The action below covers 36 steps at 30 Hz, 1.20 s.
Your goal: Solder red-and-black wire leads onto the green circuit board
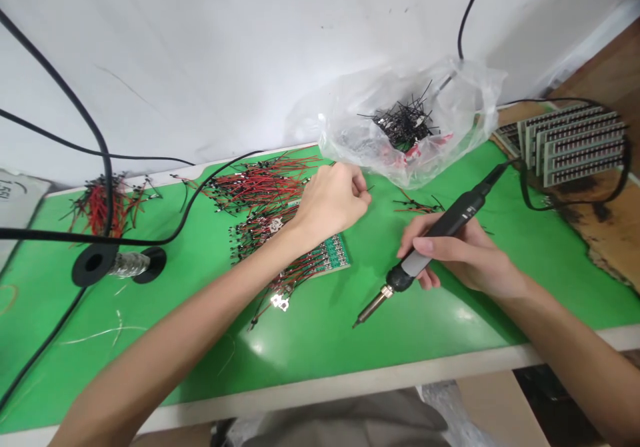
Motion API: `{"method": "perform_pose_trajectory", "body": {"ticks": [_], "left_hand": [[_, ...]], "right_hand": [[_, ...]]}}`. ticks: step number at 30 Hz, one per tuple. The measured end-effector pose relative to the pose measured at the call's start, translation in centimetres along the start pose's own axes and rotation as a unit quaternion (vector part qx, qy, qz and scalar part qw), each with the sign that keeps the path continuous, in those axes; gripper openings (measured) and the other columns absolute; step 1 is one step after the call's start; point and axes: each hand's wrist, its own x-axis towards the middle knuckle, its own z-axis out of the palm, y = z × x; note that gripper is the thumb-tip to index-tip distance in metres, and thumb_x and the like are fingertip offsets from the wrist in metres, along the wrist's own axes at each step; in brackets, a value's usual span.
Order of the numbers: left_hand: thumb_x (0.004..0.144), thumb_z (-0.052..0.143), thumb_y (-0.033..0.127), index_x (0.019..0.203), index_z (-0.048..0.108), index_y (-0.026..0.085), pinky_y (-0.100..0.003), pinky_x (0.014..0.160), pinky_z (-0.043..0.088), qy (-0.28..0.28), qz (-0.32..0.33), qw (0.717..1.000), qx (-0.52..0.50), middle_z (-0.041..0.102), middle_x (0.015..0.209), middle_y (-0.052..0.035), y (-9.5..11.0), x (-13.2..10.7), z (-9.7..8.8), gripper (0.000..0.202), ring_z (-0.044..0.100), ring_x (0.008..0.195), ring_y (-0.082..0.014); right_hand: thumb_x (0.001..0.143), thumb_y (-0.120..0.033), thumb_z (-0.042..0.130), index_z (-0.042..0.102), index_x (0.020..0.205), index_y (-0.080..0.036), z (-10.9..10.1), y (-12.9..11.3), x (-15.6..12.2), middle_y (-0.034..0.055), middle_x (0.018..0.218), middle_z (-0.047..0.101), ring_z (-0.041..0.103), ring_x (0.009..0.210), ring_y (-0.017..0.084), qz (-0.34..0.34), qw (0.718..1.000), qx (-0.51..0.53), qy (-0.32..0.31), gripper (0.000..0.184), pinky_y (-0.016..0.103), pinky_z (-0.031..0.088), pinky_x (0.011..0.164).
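Observation:
My right hand (pixel 465 254) is wrapped around a black and grey soldering iron (pixel 435 237). Its metal tip points down and left over the bare green mat, apart from the boards. My left hand (pixel 335 197) is closed in a pinch, and a thin dark wire end shows just past its fingers; the rest is hidden. Under my left wrist lies a green circuit board (pixel 336 252) with rows of red and black wires attached. Behind it, a bundle of red and black wires (pixel 255 184) is partly covered by that hand.
A clear plastic bag (pixel 345 144) holding black wired parts stands at the back. To the right, several populated boards (pixel 585 144) lean on scorched wood. A solder spool (pixel 131 264) and another wire pile (pixel 107 200) are at left. Black cables (pixel 75 236) cross the left side.

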Motion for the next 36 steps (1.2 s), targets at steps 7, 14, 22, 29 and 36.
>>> {"method": "perform_pose_trajectory", "body": {"ticks": [7,14,22,29,36], "left_hand": [[0.089,0.058,0.018,0.089,0.065,0.016,-0.025,0.072,0.051,-0.008,0.05,0.991,-0.121,0.069,0.086,-0.0001,0.0,-1.9,-2.7,0.007,0.062,0.078,-0.011],[0.097,0.056,0.025,0.095,0.057,0.019,-0.024,0.06,0.047,0.027,0.014,0.984,-0.175,0.058,0.08,0.0012,-1.3,-8.6,-6.4,0.006,0.055,0.068,-0.0105],[0.095,0.059,0.016,0.118,0.054,0.02,-0.021,0.075,0.054,0.084,0.079,0.993,-0.033,0.07,0.094,0.0011,-3.7,-13.1,-4.7,0.024,0.067,0.082,-0.0096],[0.088,0.069,0.011,0.126,0.053,0.02,-0.016,0.088,0.057,0.137,0.101,0.985,-0.022,0.076,0.094,0.0044,-4.2,-14.4,-3.7,0.042,0.074,0.088,-0.0073],[0.086,0.068,0.008,0.137,0.043,0.022,-0.018,0.082,0.061,0.134,0.071,0.988,-0.039,0.077,0.087,0.0064,-3.5,-15.1,-3.3,0.059,0.075,0.079,-0.0084]], "right_hand": [[0.086,-0.032,0.073,0.077,0.08,-0.014,0.1,-0.1,0.1,0.0027,0.054,0.07,0.065,0.042,0.014,0.006,1.0,0.005,0.012,0.019,0.02,0.047,0.037],[0.082,-0.032,0.074,0.078,0.076,-0.015,0.6,-0.2,0.7,0.004,0.055,0.07,0.064,0.043,0.016,-0.01,0.995,0.022,0.102,0.018,0.023,0.048,0.037],[0.084,-0.029,0.073,0.078,0.078,-0.015,0.7,0.7,1.5,0.0042,0.06,0.072,0.066,0.047,0.015,-0.003,0.987,0.018,0.16,0.016,0.023,0.051,0.043],[0.08,-0.031,0.076,0.077,0.075,-0.014,0.8,0.7,1.8,0.0049,0.057,0.07,0.065,0.043,0.016,0.005,0.984,0.01,0.178,0.018,0.023,0.049,0.039],[0.084,-0.029,0.073,0.08,0.079,-0.016,0.8,0.8,1.8,0.0035,0.058,0.069,0.066,0.046,0.015,0.015,0.983,-0.003,0.182,0.016,0.023,0.05,0.041]]}}
